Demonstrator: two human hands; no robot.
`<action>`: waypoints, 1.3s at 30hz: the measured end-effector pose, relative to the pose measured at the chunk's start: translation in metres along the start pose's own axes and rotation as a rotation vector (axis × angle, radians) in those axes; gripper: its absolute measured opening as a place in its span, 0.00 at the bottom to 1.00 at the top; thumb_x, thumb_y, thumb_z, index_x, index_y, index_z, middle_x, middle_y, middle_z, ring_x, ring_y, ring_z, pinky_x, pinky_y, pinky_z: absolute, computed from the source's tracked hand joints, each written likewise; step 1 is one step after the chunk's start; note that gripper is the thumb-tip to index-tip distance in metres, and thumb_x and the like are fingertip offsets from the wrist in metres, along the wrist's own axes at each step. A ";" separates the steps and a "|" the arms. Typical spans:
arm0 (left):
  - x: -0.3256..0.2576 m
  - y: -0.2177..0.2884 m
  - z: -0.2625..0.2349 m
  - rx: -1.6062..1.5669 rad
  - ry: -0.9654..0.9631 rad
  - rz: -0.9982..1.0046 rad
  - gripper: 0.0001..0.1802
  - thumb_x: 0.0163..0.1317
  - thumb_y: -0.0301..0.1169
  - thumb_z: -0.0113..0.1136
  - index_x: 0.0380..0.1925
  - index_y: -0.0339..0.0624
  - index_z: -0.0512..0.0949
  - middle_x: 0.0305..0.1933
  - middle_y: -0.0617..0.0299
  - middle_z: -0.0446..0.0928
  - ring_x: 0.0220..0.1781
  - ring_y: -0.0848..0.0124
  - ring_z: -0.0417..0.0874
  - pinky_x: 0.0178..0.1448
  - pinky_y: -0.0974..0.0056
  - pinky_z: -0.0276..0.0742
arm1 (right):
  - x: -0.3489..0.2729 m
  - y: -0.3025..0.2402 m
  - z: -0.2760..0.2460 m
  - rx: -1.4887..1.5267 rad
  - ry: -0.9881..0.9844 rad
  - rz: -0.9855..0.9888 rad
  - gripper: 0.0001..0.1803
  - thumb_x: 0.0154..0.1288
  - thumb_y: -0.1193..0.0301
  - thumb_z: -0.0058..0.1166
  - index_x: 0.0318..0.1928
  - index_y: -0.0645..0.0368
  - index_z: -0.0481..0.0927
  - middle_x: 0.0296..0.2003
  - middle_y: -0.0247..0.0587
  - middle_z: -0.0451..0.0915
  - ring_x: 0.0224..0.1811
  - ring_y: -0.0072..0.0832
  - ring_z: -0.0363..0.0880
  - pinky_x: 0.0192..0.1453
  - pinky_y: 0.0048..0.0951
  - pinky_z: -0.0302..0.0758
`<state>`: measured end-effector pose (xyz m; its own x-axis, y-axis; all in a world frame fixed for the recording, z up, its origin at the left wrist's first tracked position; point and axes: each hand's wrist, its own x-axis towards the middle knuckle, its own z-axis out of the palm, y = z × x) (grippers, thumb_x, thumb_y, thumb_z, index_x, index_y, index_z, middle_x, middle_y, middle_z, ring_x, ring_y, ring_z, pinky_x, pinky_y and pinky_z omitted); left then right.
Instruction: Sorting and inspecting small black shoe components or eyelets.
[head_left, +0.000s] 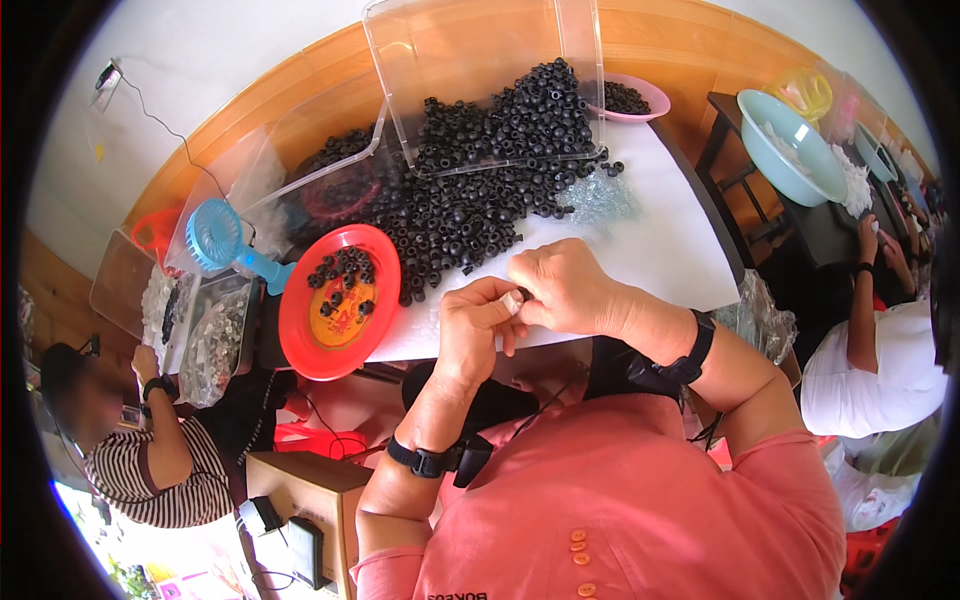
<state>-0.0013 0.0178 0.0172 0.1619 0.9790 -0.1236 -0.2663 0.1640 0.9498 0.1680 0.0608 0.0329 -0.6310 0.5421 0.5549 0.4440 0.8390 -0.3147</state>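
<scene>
My left hand point(474, 325) and my right hand point(568, 287) meet above the front edge of the white-topped table, fingers closed in a pinch. A small dark piece shows between the fingertips, mostly hidden; it looks like one of the black parts. Something white covers the tip of my left thumb. Just beyond my hands spreads a heap of small black round hollow parts point(440, 225). Left of them, a red plate point(293, 325) with an orange centre holds several of the same parts. A patch of tiny clear pieces point(597, 200) lies beside the heap.
A clear plastic bin point(480, 50) spills black parts at the back. Behind it stands a pink bowl point(660, 98). A blue fan point(215, 235) is at the left. People work on both sides, near a light-blue basin point(765, 150) on the right. A cardboard box point(300, 480) stands lower left.
</scene>
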 end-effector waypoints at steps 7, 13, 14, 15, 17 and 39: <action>-0.012 0.009 -0.002 0.094 0.040 0.023 0.09 0.64 0.27 0.62 0.32 0.29 0.81 0.23 0.59 0.79 0.18 0.77 0.75 0.17 0.74 0.64 | -0.019 -0.016 0.026 0.049 0.291 0.076 0.13 0.49 0.72 0.64 0.32 0.58 0.71 0.23 0.42 0.78 0.25 0.42 0.79 0.28 0.42 0.73; -0.018 0.062 -0.053 0.543 0.495 0.380 0.07 0.59 0.25 0.64 0.35 0.32 0.82 0.22 0.67 0.77 0.20 0.82 0.72 0.22 0.76 0.63 | -0.044 -0.002 -0.012 0.237 0.370 0.330 0.14 0.55 0.70 0.69 0.38 0.59 0.77 0.21 0.40 0.77 0.20 0.31 0.77 0.26 0.31 0.72; -0.014 0.067 -0.070 0.580 0.524 0.385 0.07 0.58 0.24 0.65 0.36 0.32 0.82 0.23 0.66 0.77 0.21 0.82 0.73 0.23 0.75 0.64 | -0.048 0.005 -0.018 0.296 0.419 0.361 0.11 0.56 0.72 0.68 0.36 0.59 0.78 0.20 0.37 0.75 0.19 0.22 0.74 0.25 0.25 0.70; -0.011 0.069 -0.086 0.618 0.557 0.388 0.08 0.57 0.23 0.66 0.37 0.31 0.82 0.24 0.66 0.77 0.22 0.81 0.73 0.24 0.74 0.66 | -0.046 0.004 -0.032 0.397 0.419 0.386 0.11 0.57 0.75 0.67 0.36 0.60 0.77 0.21 0.34 0.76 0.21 0.16 0.72 0.26 0.23 0.69; -0.010 0.069 -0.094 0.751 0.567 0.369 0.10 0.55 0.22 0.67 0.38 0.32 0.82 0.29 0.65 0.78 0.29 0.78 0.77 0.30 0.71 0.71 | -0.038 -0.016 -0.075 0.468 0.445 0.321 0.13 0.56 0.76 0.67 0.41 0.62 0.79 0.24 0.28 0.77 0.25 0.13 0.71 0.30 0.18 0.68; 0.001 0.231 0.038 0.457 -0.601 1.238 0.14 0.62 0.28 0.59 0.41 0.26 0.80 0.41 0.48 0.82 0.42 0.63 0.83 0.42 0.64 0.78 | 0.053 -0.039 -0.275 0.023 0.327 -0.603 0.20 0.67 0.66 0.48 0.52 0.69 0.72 0.38 0.53 0.77 0.32 0.38 0.77 0.34 0.36 0.78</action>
<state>-0.0265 0.0517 0.2479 0.4545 0.2447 0.8565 -0.2266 -0.8981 0.3769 0.2917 0.0437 0.2868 -0.5380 -0.0595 0.8408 0.0593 0.9924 0.1082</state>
